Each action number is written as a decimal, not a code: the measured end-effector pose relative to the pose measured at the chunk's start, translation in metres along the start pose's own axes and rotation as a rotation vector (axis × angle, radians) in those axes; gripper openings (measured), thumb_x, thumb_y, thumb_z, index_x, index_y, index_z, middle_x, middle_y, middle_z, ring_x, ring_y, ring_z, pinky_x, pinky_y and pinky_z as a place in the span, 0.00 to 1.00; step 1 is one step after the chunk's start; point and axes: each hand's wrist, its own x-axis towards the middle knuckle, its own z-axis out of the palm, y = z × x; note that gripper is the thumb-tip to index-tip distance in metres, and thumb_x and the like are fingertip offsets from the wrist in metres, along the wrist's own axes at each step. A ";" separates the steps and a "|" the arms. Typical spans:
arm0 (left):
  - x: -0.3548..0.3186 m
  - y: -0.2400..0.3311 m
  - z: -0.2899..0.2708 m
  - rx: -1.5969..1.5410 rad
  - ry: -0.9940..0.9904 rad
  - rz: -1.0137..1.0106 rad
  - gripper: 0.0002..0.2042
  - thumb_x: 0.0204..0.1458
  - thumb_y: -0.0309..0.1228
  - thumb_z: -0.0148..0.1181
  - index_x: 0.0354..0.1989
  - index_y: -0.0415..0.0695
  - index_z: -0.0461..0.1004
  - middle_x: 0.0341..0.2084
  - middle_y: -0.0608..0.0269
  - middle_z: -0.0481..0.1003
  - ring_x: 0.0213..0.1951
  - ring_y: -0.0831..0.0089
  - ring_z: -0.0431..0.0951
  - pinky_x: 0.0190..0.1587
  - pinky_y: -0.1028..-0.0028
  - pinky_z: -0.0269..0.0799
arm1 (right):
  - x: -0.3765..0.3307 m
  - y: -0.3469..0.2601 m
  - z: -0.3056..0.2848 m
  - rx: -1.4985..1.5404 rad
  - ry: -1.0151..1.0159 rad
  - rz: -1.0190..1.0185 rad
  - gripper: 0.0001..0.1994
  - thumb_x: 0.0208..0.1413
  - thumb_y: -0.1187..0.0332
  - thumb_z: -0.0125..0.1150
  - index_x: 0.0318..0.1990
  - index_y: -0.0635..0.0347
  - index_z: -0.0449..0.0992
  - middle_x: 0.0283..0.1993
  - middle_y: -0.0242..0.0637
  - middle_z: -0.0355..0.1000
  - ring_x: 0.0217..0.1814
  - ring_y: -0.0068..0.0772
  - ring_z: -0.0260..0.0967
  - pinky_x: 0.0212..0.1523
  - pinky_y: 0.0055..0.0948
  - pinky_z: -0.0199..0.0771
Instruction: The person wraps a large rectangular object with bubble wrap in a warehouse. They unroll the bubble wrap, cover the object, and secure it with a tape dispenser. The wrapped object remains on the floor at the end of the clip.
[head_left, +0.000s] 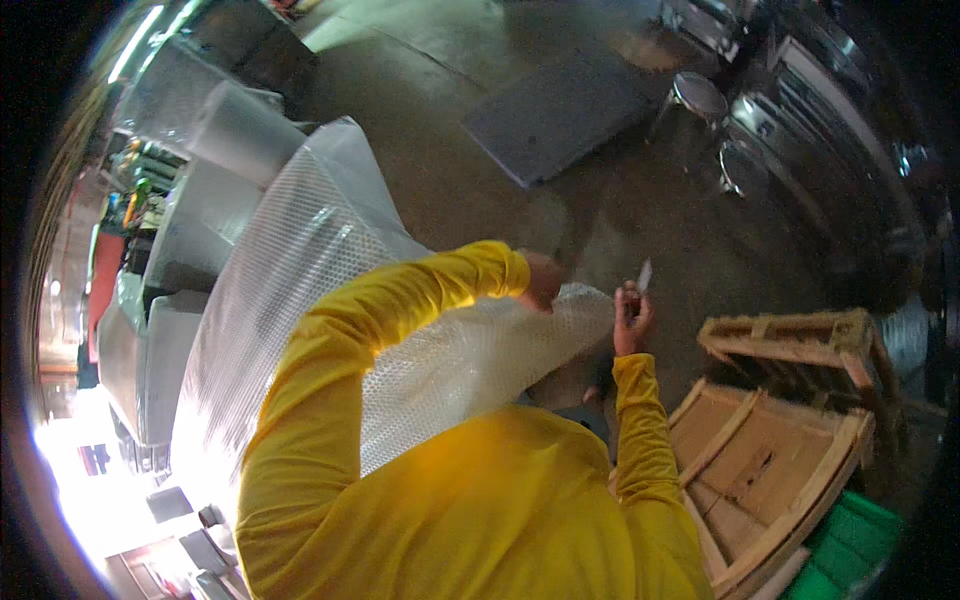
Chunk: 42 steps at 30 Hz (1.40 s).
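A large sheet of clear bubble wrap [330, 235] spreads across in front of my body, from the far left to a narrow end near my right hand. My left hand [543, 281] is closed at the sheet's upper edge, its arm bent across the wrap; the fingertips are partly hidden. My right hand [631, 318], just beyond the narrow end of the wrap, is closed around a small knife [645, 273]. Its pale, pointed blade sticks up and away from me. The handle is mostly hidden by the fingers.
Wooden pallets or crates [765, 450] lean at the right, above a green bin [850, 545]. A dark flat mat [560, 120] lies on the floor ahead. Round metal stools [700, 95] stand at the far right. Wrapped pale bulky items [190, 225] line the left.
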 end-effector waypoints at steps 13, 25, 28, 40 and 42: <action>0.015 0.013 -0.006 0.076 -0.052 0.027 0.20 0.52 0.47 0.55 0.35 0.42 0.80 0.32 0.51 0.78 0.39 0.53 0.78 0.42 0.56 0.75 | -0.150 -0.144 0.082 -0.562 -0.544 -0.340 0.10 0.61 0.62 0.49 0.41 0.60 0.67 0.32 0.47 0.74 0.28 0.48 0.74 0.27 0.42 0.74; -0.003 0.026 -0.013 0.091 0.083 -0.013 0.18 0.50 0.46 0.58 0.33 0.41 0.80 0.32 0.52 0.79 0.38 0.52 0.79 0.40 0.56 0.76 | -0.133 -0.177 0.144 -0.825 -0.665 -0.201 0.09 0.56 0.67 0.49 0.30 0.65 0.68 0.25 0.50 0.74 0.28 0.46 0.77 0.28 0.40 0.77; 0.000 0.027 -0.010 0.096 0.116 0.016 0.18 0.49 0.45 0.58 0.33 0.41 0.80 0.32 0.52 0.79 0.38 0.51 0.79 0.39 0.55 0.76 | -0.129 -0.180 0.163 -0.843 -0.632 -0.203 0.08 0.53 0.69 0.49 0.30 0.65 0.70 0.25 0.49 0.75 0.28 0.46 0.77 0.29 0.39 0.78; -0.017 0.013 -0.015 0.082 0.106 0.002 0.18 0.52 0.46 0.56 0.33 0.43 0.80 0.30 0.51 0.78 0.37 0.50 0.79 0.39 0.55 0.75 | -0.154 -0.125 0.116 -0.868 -0.637 -0.029 0.08 0.54 0.69 0.49 0.32 0.65 0.70 0.26 0.52 0.75 0.28 0.49 0.77 0.29 0.44 0.78; -0.015 0.015 -0.013 0.123 0.134 0.033 0.18 0.52 0.47 0.56 0.32 0.43 0.80 0.31 0.51 0.78 0.37 0.50 0.79 0.39 0.55 0.75 | -0.150 -0.113 0.120 -0.824 -0.639 -0.063 0.08 0.54 0.69 0.49 0.34 0.65 0.70 0.27 0.53 0.75 0.28 0.51 0.77 0.29 0.45 0.78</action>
